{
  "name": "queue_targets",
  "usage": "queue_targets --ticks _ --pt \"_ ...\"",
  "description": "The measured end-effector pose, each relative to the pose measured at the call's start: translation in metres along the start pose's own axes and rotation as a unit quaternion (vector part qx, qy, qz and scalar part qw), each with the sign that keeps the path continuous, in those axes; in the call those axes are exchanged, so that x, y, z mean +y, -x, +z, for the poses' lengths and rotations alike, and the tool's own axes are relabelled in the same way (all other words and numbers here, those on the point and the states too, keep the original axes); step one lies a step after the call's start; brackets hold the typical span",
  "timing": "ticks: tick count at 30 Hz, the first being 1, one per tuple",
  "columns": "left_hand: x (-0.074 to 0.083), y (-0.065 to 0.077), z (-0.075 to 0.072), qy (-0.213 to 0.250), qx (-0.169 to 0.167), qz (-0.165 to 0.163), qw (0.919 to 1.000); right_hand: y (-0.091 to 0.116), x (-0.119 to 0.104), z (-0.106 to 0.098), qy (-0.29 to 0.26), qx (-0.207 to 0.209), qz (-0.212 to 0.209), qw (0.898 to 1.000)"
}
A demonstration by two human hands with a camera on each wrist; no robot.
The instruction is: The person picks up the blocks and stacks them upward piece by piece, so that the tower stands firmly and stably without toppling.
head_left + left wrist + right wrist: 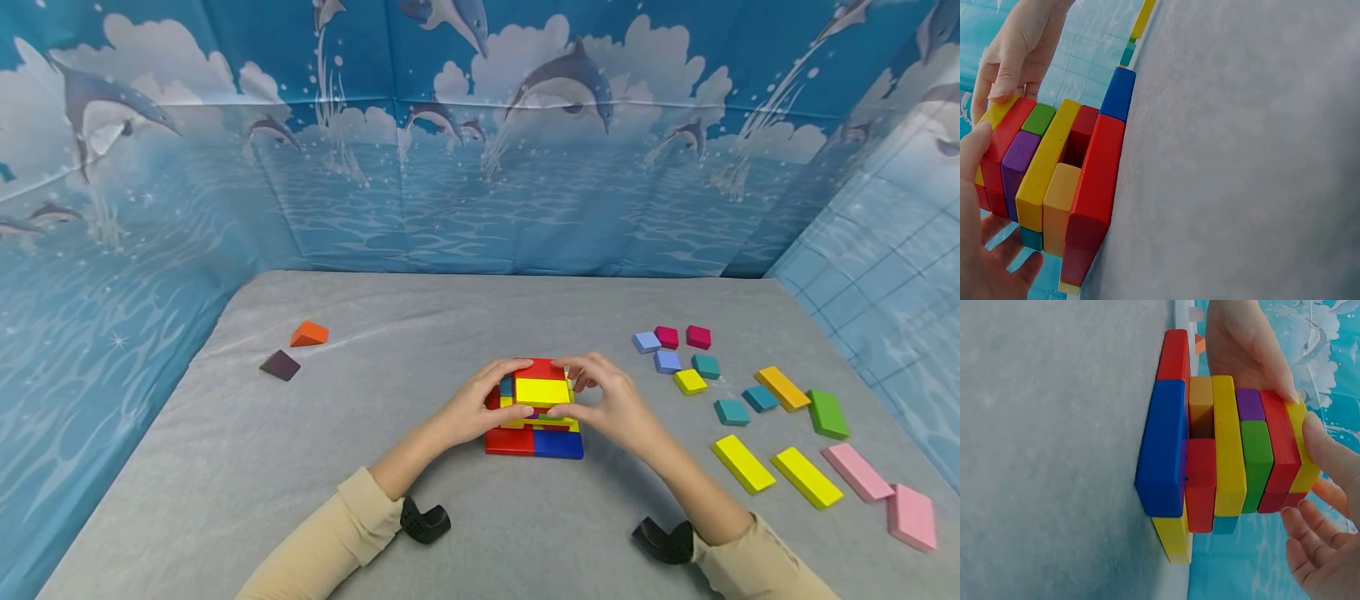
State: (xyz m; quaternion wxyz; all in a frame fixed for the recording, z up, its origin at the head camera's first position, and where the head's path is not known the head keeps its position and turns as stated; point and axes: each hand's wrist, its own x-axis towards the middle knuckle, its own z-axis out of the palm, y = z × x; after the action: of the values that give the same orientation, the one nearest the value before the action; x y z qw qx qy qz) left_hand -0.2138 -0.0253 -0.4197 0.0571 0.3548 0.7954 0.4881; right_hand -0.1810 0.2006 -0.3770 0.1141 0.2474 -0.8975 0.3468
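One topmost yellow block lies lengthwise left-to-right.

Between your left hand and your right hand you have a smooth yellow rectangular wooden-looking block, lying level lengthwise from thumb to thumb, topping the front of an upright, layered, multicoloured stack of similar blocks whose red-and-blue front base sits below your thumbs.

The head camera is looking forward and down from farther off, toward the far edge of the counter. The wrist cameras are facing the block stack closely from its near left and near right; all three views are sharing it.
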Motion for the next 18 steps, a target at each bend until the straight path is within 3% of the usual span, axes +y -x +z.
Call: queue_targets --ticks 10,18 --pt "0.001 -0.001 0.000 -0.009 -0.007 0.001 0.9999 -0.004 0.014 -0.003 -0.057 -0.081 0.007 0.995" --pt "0.002 -0.001 0.002 -0.007 0.001 0.012 0.9999 -0.006 0.020 -0.002 -0.071 -0.086 0.000 0.994"
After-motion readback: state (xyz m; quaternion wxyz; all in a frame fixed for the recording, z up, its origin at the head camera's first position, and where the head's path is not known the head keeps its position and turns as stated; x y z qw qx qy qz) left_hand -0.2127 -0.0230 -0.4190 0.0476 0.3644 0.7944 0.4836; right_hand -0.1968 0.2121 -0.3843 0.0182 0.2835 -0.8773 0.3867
